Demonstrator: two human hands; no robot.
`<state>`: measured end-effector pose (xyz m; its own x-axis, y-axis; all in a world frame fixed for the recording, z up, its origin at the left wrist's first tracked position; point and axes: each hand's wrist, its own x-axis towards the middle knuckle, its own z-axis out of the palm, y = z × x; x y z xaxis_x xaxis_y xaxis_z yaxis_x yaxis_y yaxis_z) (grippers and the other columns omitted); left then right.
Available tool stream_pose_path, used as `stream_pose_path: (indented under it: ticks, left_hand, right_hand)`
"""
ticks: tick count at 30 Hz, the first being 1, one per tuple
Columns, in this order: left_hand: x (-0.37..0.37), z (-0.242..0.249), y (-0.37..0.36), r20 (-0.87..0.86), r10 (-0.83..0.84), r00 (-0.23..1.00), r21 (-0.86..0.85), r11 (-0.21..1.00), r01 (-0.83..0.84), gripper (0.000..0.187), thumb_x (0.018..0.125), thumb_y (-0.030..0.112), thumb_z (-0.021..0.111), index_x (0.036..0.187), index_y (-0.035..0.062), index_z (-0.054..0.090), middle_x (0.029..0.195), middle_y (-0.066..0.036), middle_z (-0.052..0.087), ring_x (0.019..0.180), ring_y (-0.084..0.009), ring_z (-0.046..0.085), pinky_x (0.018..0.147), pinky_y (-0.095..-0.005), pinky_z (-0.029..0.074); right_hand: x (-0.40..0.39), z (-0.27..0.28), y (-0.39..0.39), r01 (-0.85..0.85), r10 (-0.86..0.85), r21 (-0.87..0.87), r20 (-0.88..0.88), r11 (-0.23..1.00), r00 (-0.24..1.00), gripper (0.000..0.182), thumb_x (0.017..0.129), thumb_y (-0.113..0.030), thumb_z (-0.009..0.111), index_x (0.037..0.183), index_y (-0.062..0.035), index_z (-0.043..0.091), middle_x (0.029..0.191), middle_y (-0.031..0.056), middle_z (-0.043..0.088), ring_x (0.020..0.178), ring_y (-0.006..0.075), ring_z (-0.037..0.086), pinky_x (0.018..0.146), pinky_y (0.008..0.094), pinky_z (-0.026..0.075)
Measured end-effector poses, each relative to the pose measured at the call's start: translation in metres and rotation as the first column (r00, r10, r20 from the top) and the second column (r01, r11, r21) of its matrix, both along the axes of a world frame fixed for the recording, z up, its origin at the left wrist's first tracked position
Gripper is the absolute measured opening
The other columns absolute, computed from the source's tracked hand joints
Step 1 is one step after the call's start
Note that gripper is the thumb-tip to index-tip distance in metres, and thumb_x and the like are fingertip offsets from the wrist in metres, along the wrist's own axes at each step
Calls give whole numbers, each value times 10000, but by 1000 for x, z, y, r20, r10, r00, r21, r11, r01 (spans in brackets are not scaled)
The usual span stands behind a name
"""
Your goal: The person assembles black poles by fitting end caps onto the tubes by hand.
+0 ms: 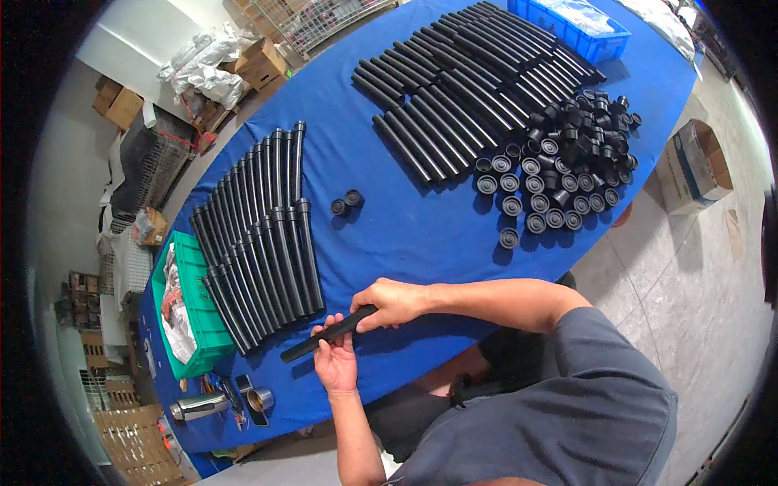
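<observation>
A short black tube (301, 349) lies slantwise across both hands above the near edge of the blue-covered table. My left hand (336, 370) holds its middle, palm up, with the fingers around it. The tube's upper right end is in my right hand (394, 302), which covers it; whether a cap sits there is hidden. Beyond my hands are two loose black caps (352, 198). To the left, black tubes with collared ends (271, 267) lie in two rows. Plain black tubes (478, 89) lie in rows at the far side, beside a heap of black caps (571, 154).
A green crate (212, 328) with plastic wrapping stands at the table's left end. Near it are a steel flask (198, 407) and a metal cup (259, 398). A blue crate (609, 49) stands at the far edge. On the floor at right is a cardboard box (697, 170).
</observation>
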<state>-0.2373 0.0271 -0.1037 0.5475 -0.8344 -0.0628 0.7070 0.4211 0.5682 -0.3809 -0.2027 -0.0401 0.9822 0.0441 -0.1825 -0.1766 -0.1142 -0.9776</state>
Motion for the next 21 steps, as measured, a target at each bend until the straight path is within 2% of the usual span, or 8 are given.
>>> stream_pose_path:
  ticks: [1, 4, 6, 8, 9, 12, 17, 21]
  left_hand:
    - [0, 1, -1, -21, 0, 1000, 8, 1000, 0, 323, 991, 126, 629, 1295, 28, 587, 1419, -207, 563, 1402, -352, 459, 1185, -501, 400]
    - [3, -1, -2, -62, -1, 998, -14, 1000, 1, 323, 996, 123, 619, 1297, 14, 582, 1427, -209, 556, 1402, -353, 458, 1184, -501, 403]
    - [3, -3, 0, -66, -9, 998, -24, 1000, 7, 324, 999, 124, 615, 1299, 7, 578, 1431, -211, 552, 1404, -353, 456, 1183, -501, 404]
    - [4, -3, 1, -47, -20, 999, -27, 999, 19, 327, 1001, 128, 614, 1300, 4, 576, 1434, -213, 549, 1405, -353, 455, 1182, -503, 406]
    - [3, -2, 1, -67, -15, 998, -17, 1000, 14, 330, 1001, 130, 615, 1303, 3, 575, 1433, -214, 549, 1403, -353, 457, 1180, -504, 407]
    - [4, -1, -2, -95, -3, 996, -6, 1000, 2, 337, 1004, 139, 611, 1308, 0, 573, 1436, -216, 545, 1402, -354, 458, 1176, -509, 411]
    - [2, 0, -1, -31, 12, 999, 31, 999, -11, 316, 997, 175, 632, 1284, 45, 603, 1402, -192, 582, 1392, -341, 474, 1162, -500, 428]
    - [3, -1, -1, -84, 19, 996, 42, 999, -16, 311, 1000, 177, 626, 1282, 47, 597, 1417, -192, 568, 1396, -343, 469, 1162, -500, 428]
  right_hand:
    - [5, -22, 7, 173, -68, -221, 415, 960, 907, 271, 884, -200, 721, 1079, -30, 638, 886, 171, 649, 811, 345, 668, 688, 417, 543]
    - [9, -44, 19, 416, 0, -432, 694, 800, 720, 286, 890, -217, 714, 1087, -16, 663, 845, 185, 683, 775, 325, 688, 683, 401, 539]
    - [3, -31, 13, 222, -39, -349, 463, 911, 885, 312, 880, -205, 714, 1123, -22, 641, 877, 169, 663, 798, 330, 681, 693, 428, 543]
    - [-1, -2, 0, -18, 25, -85, 88, 996, 996, 333, 872, -196, 717, 1145, -35, 615, 917, 153, 629, 833, 346, 666, 703, 458, 544]
    - [9, -38, 6, 146, -18, -256, 445, 956, 895, 334, 873, -195, 718, 1149, -36, 616, 917, 156, 629, 832, 337, 668, 700, 450, 548]
    - [10, -47, 16, 391, 8, -437, 675, 810, 738, 329, 872, -223, 728, 1114, -12, 655, 854, 184, 679, 789, 334, 690, 693, 429, 534]
    - [6, -25, 1, 53, 37, -282, 305, 958, 952, 376, 871, -211, 723, 1174, -23, 605, 944, 159, 626, 865, 367, 661, 727, 470, 547]
    - [10, -48, 17, 353, 23, -466, 629, 811, 777, 391, 865, -258, 735, 1135, 8, 635, 944, 208, 682, 882, 366, 679, 742, 446, 533]
